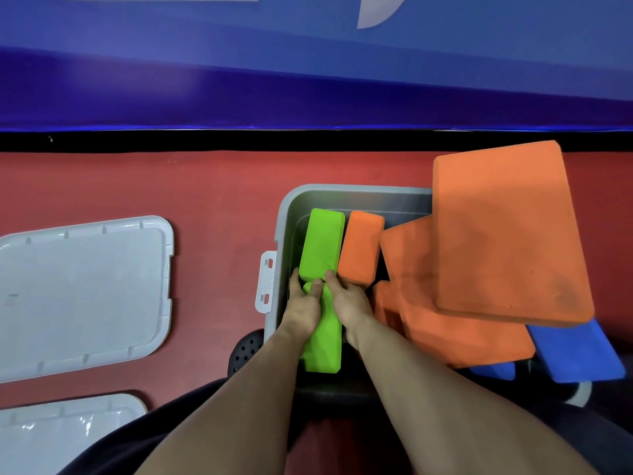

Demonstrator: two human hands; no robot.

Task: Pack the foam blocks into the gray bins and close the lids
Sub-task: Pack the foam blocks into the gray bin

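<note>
Large orange foam slabs [507,231] hide the gray plastic bin's [284,214] right side; left hand [303,308] and right hand [347,301] grip the upright green foam block [322,243].

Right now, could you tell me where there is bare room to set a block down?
Bare red floor lies between the lid and the bin. The bin is crowded: both hands, left and right, are on green blocks, with orange blocks piled alongside.

Bright, even overhead light; soft shadows, glare on the lower lid [68,437], wide-angle bowing at edges.
</note>
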